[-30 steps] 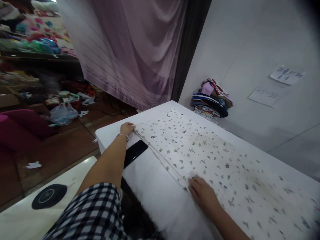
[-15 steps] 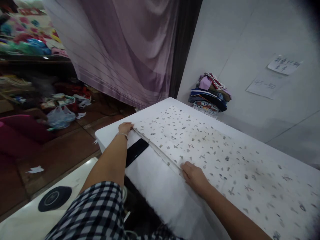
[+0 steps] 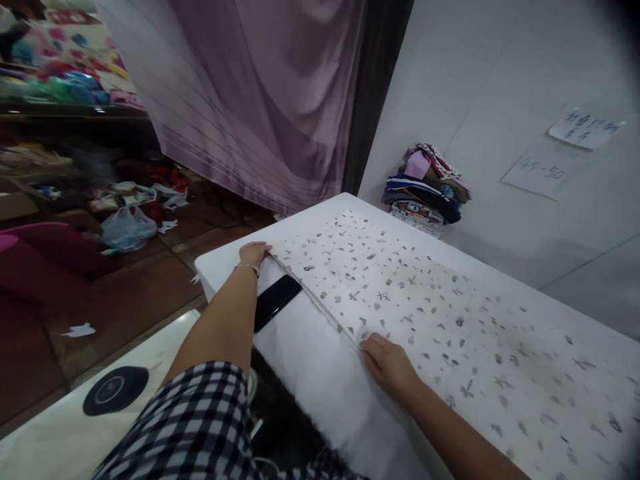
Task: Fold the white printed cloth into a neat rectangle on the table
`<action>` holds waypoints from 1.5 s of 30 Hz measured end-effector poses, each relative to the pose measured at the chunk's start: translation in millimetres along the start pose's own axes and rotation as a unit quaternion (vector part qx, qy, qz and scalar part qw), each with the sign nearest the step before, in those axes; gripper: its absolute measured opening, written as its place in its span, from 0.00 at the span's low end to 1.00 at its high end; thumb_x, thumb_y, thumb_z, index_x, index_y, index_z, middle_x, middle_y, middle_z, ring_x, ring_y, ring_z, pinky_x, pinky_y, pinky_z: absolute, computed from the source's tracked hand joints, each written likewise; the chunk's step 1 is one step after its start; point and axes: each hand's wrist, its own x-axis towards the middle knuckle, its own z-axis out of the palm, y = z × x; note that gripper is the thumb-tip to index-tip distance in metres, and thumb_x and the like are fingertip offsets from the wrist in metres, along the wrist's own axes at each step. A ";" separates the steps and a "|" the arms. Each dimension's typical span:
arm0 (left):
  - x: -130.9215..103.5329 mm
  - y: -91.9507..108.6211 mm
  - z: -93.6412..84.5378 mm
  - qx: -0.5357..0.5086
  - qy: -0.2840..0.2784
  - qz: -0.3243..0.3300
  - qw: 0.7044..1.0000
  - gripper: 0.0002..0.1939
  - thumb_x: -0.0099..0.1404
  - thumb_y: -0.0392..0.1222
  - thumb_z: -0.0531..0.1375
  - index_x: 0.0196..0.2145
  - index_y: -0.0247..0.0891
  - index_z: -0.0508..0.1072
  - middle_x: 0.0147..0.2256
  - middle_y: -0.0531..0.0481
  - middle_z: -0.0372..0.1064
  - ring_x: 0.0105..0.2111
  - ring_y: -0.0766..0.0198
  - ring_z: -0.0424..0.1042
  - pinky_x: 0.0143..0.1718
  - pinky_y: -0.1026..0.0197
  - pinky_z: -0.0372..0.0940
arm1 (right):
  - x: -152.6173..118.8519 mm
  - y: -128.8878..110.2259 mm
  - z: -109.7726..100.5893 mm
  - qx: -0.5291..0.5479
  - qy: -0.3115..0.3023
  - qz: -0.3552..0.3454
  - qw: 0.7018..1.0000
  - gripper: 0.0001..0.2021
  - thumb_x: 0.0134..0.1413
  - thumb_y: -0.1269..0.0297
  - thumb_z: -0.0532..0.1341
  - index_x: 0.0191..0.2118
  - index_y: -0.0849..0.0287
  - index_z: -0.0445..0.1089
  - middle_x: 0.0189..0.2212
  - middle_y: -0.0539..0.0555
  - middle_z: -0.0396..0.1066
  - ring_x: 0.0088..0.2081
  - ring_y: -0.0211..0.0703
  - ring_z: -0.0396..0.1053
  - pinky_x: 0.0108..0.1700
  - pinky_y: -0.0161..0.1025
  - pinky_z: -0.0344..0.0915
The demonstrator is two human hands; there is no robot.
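A white cloth with small printed motifs lies spread over the white table. At the cloth's far left corner, my left hand pinches the edge, a bracelet round its wrist. Further along the same near edge, my right hand is closed on the fabric. Between the two hands the edge runs nearly straight. A black phone rests on the table beside my left forearm, close to that edge. White fabric without print covers the near side of the table.
A stack of folded fabrics sits beyond the table by the wall. Behind hangs a purple curtain. At lower left, a pale surface holds a round dark object. A plastic bag lies on the floor.
The view has shifted slightly, so most things appear a little further right. My right hand has moved slightly down and toward me relative to the cloth, still gripping its edge.
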 end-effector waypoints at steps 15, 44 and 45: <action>-2.8 -0.6 3.8 -0.148 0.012 -0.075 0.986 0.15 0.51 0.32 0.63 0.39 0.33 0.75 0.30 0.46 0.74 0.32 0.60 0.75 0.30 0.62 0.68 | -0.6 -12.2 12.3 0.007 -0.024 0.041 0.999 0.09 0.62 0.68 0.51 0.35 0.57 0.67 0.36 0.53 0.69 0.36 0.40 0.67 0.36 0.33 0.62; -53.8 6.0 -23.2 0.165 -0.045 0.041 0.984 0.19 0.57 0.56 0.59 0.30 0.37 0.77 0.37 0.41 0.76 0.42 0.49 0.73 0.41 0.55 0.64 | 4.5 -15.3 3.2 0.069 -0.029 0.102 0.992 0.11 0.62 0.64 0.50 0.41 0.55 0.70 0.37 0.51 0.69 0.38 0.39 0.67 0.38 0.33 0.59; -53.2 8.7 -20.7 0.178 -0.053 0.035 0.982 0.19 0.56 0.56 0.60 0.30 0.36 0.77 0.38 0.39 0.76 0.43 0.48 0.72 0.41 0.54 0.64 | 5.8 -15.6 2.8 0.065 -0.032 0.110 0.991 0.11 0.62 0.64 0.51 0.41 0.55 0.70 0.37 0.51 0.69 0.37 0.39 0.67 0.38 0.33 0.59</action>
